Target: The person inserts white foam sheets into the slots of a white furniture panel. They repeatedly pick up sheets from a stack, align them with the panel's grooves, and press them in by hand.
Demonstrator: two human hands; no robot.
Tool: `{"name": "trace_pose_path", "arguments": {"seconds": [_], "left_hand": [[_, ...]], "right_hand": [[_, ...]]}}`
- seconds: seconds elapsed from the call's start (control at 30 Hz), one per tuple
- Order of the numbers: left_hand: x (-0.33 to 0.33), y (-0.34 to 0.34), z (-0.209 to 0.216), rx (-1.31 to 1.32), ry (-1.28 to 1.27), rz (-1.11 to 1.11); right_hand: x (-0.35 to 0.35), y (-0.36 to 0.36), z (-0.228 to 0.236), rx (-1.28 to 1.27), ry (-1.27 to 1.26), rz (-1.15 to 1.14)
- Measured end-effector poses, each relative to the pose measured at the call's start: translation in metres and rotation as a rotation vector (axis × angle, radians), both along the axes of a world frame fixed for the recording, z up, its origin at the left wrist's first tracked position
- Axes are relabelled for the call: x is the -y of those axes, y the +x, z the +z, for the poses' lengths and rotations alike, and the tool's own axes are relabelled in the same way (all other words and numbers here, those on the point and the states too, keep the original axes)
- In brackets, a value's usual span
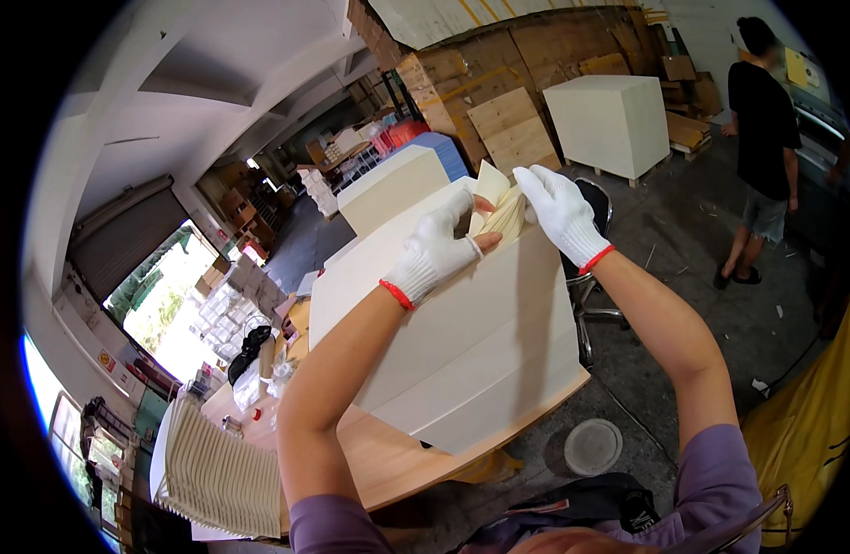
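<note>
Both my hands wear white knit gloves with red cuffs, and bare fingertips show on my left one. Between them, a bundle of cream paper sheets is bent and fanned at the far right corner of a big stack of pale sheets. My left hand is closed on the bundle's left side, thumb toward me. On the opposite edge, my right hand is closed around the sheets, its fingertips partly hidden. The tall stack rests on a wooden table.
A fanned pile of cream sheets lies at the table's left end. Behind the stack are another pale stack and blue sheets. A chair stands close on the right, a round grey lid below. A person stands far right.
</note>
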State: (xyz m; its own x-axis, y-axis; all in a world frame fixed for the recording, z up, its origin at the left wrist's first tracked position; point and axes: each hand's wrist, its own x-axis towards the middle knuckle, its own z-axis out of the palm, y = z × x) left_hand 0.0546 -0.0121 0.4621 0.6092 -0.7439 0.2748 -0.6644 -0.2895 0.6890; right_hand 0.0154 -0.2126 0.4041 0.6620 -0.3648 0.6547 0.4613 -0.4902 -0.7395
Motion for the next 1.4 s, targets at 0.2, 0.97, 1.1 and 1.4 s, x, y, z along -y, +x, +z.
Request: {"name": "trace_pose_path", "arguments": {"seconds": [0.2,0.97,1.1,1.4], "left_hand": [[-0.002,-0.002,0.000,-0.007,-0.022,-0.008],[-0.002,-0.007,0.003,0.292,-0.067,-0.003],[0.001,-0.004,0.005,0.201,0.083,0.067],[0.002,0.004,-0.002,0.152,0.066,0.083]], "right_hand": [[-0.001,0.000,-0.001,-0.004,-0.003,-0.005],[0.000,-0.003,0.003,-0.081,0.023,-0.002],[0.003,0.002,-0.003,-0.016,0.045,0.010],[0.002,0.003,-0.004,-0.035,0.082,0.044]]}}
